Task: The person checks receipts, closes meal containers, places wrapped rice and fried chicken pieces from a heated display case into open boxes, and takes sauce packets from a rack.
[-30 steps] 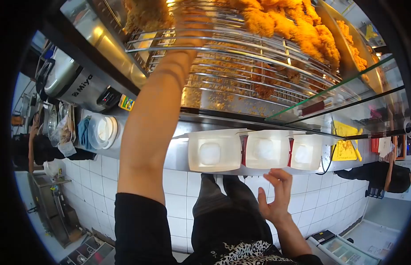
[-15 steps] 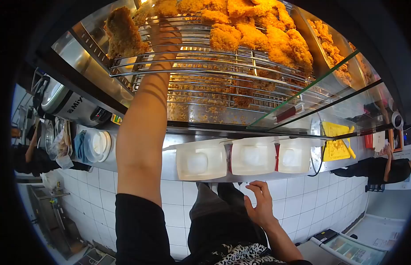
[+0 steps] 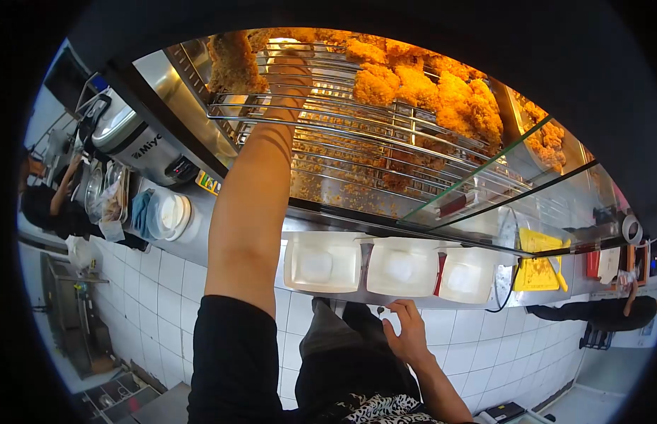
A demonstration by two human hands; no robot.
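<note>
My left arm reaches up into a lit display cabinet, passing beneath the bars of a wire rack. Around my left hand are the bars and several fried chicken pieces; its fingers are hidden, so I cannot see whether it holds anything. A large chicken cutlet lies on the rack just left of that hand, and more golden fried chicken is heaped to its right. My right hand hangs below the counter edge, fingers loosely bent and apart, holding nothing. Nearest to it are three white paper trays, including the middle one.
The cabinet's glass panel slants at the right. A yellow board with a knife lies further right. Left on the counter are a silver cooker, a round plastic tub and a blue cloth. Other people stand at both sides.
The view has shifted, so the cabinet and counter sit lower in the picture. My left arm is still inside the cabinet, and my right hand stays below the trays.
</note>
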